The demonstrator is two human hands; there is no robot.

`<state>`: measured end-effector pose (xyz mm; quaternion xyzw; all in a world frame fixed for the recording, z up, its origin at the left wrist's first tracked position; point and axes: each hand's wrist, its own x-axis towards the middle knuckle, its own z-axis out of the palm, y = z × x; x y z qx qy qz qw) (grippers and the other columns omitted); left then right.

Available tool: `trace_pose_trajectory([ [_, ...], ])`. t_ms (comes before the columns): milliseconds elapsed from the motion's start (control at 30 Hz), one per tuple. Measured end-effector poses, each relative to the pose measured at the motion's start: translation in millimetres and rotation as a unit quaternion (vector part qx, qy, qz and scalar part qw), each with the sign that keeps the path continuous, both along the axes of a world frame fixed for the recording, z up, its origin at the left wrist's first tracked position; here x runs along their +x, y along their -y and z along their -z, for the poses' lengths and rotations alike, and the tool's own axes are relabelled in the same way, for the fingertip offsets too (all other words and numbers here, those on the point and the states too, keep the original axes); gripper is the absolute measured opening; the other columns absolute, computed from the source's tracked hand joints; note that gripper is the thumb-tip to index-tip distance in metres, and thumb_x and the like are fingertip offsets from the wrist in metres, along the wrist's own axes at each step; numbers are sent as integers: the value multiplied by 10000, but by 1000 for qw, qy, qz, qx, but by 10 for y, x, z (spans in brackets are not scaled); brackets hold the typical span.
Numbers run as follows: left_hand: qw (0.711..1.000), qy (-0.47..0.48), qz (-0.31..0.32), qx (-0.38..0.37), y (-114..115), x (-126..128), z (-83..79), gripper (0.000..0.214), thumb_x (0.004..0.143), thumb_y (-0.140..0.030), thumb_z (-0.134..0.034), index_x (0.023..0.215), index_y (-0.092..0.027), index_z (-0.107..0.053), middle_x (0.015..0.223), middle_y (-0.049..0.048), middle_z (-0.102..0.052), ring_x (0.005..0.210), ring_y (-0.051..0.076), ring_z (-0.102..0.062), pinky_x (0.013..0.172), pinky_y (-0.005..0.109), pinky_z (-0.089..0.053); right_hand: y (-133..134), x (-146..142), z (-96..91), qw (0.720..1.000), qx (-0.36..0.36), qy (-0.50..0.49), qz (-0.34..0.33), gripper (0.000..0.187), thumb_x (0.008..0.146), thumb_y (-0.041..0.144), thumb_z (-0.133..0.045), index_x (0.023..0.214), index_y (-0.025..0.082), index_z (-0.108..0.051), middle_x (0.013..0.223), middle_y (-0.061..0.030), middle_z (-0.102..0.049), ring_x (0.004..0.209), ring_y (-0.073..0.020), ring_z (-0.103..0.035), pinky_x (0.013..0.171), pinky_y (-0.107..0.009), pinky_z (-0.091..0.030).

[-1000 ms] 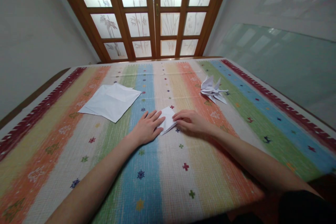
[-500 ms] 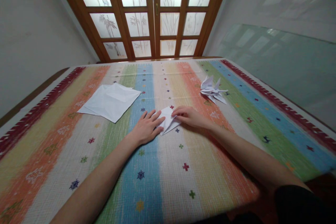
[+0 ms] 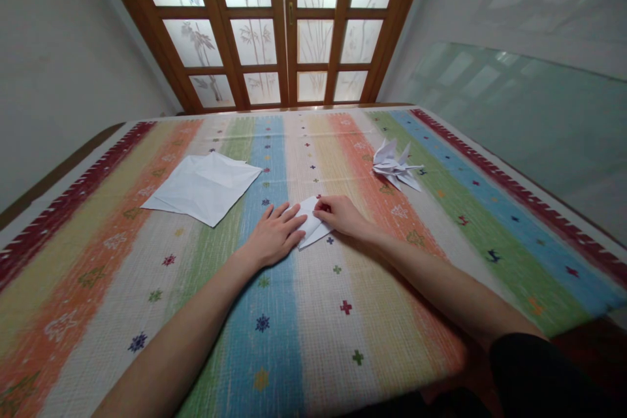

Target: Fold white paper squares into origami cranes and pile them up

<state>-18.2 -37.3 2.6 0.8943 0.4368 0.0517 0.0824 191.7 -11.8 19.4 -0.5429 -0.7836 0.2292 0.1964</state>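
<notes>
The left hand [image 3: 275, 232] lay spread over the left part of the folded paper [image 3: 312, 232], which rested on the cloth-covered surface [image 3: 323, 346] between both hands. The right hand [image 3: 341, 214] was curled, pinching the paper's right side. The hands hid some edges, the folds were hard to make out, and the frame cut off the dark sleeve [image 3: 533, 372].

Free lane beyond right hand [image 3: 339, 214], between sheets [image 3: 208, 184] and origami [image 3: 393, 166]
</notes>
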Motion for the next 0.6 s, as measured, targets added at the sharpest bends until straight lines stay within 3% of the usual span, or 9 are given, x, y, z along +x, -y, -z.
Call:
trace_pose_trajectory([
  [333, 1000, -18, 19, 13, 29, -15, 29, 591, 922, -496, -459, 1452, -241, -396, 1556, 93, -338, 1443, 331, -257, 1155, 566, -192, -17, -76, 159, 997, 73, 21, 17, 100, 855, 164, -616, 780, 172, -682, 782, -48, -690, 746, -168, -602, 699, -282, -402],
  [467, 998, -32, 40, 20, 34, -32, 56, 625, 921, -511, -454, 1493, -302, -312, 1590, 93, -257, 1459, 361, -201, 1145, 594, -168, -9, -62, 200, 995, 99, 34, 5, 96, 878, 170, -603, 797, 164, -655, 836, -52, -679, 820, -172, -590, 762, -287, -389],
  [600, 998, -48, 49, 15, 30, -50, 72, 587, 934, -519, -429, 1486, -353, -315, 1610, 75, -193, 1468, 369, -167, 1144, 599, -143, 21, -45, 188, 989, 107, 95, 35, 126, 893, 285, -618, 861, 165, -636, 917, -74, -668, 888, -211, -580, 784, -319, -363],
])
